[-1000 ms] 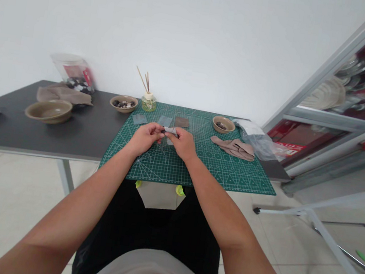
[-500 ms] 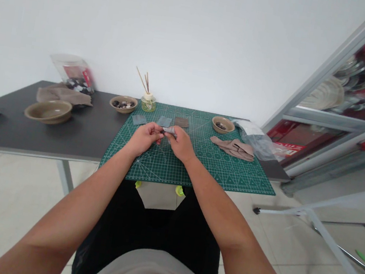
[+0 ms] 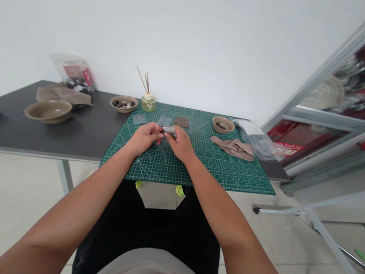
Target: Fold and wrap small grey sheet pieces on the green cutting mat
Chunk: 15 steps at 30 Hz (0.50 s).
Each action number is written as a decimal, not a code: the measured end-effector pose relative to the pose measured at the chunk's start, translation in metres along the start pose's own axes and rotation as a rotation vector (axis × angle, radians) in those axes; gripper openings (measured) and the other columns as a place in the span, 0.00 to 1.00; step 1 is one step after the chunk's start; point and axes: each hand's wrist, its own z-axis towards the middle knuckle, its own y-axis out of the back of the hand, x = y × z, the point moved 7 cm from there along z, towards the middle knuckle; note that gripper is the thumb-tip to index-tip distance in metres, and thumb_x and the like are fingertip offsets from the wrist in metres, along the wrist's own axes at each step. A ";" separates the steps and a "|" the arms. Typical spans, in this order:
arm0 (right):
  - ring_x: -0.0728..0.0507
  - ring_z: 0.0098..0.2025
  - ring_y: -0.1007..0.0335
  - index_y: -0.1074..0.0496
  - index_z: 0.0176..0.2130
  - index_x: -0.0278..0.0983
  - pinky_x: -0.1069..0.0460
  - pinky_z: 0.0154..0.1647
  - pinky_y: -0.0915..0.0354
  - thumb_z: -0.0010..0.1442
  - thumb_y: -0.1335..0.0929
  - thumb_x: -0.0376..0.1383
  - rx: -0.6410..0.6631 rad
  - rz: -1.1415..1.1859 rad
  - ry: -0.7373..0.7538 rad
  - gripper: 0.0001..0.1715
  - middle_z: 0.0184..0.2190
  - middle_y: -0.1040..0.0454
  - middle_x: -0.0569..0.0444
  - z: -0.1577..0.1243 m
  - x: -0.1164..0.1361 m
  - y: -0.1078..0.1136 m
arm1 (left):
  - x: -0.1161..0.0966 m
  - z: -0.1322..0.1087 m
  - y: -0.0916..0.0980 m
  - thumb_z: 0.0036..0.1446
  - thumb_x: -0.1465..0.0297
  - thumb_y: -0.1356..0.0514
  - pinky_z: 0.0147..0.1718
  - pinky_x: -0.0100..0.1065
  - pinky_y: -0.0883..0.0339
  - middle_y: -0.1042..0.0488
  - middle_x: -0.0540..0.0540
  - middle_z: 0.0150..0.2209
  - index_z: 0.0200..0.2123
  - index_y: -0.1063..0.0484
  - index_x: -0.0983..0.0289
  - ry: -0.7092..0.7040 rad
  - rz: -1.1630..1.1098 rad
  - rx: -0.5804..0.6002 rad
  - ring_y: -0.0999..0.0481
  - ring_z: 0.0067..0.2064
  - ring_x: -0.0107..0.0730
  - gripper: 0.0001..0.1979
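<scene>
My left hand (image 3: 143, 139) is closed, its thumb and fingertips pinching what looks like a small dark stone (image 3: 162, 131), mostly hidden by the fingers. Against it, my right hand (image 3: 180, 143) grips a folded grey piece of sandpaper (image 3: 170, 130). Both hands meet fingertip to fingertip just above the green cutting mat (image 3: 184, 169). Behind them lie flat squares like sandpaper: a grey one (image 3: 139, 119), a blue-grey one (image 3: 164, 121) and a brown one (image 3: 182, 122).
A bowl of stones (image 3: 123, 104) and a reed diffuser (image 3: 148, 102) stand behind left. To the right are a small bowl (image 3: 223, 125), a brown cloth (image 3: 234, 148) and a plastic bag (image 3: 254, 138). Farther left sit another bowl (image 3: 49, 111) and a cloth (image 3: 63, 94).
The grey sandpaper in my right fingers has shifted and tilted slightly against the stone. Both hands stay in nearly the same place.
</scene>
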 end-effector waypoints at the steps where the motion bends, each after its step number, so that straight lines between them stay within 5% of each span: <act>1: 0.45 0.35 0.37 0.38 0.33 0.40 0.51 0.38 0.42 0.64 0.36 0.44 0.007 0.001 0.004 0.12 0.32 0.33 0.55 0.000 0.000 -0.001 | 0.000 0.000 0.000 0.44 0.68 0.33 0.27 0.32 0.34 0.30 0.46 0.23 0.32 0.33 0.64 0.000 0.000 -0.001 0.30 0.24 0.26 0.13; 15: 0.45 0.36 0.37 0.38 0.33 0.40 0.50 0.39 0.41 0.64 0.37 0.44 0.003 0.000 0.007 0.11 0.32 0.33 0.54 -0.001 0.004 0.000 | -0.001 -0.001 0.001 0.44 0.68 0.33 0.28 0.31 0.35 0.29 0.46 0.22 0.32 0.32 0.63 -0.009 0.022 -0.008 0.30 0.24 0.26 0.13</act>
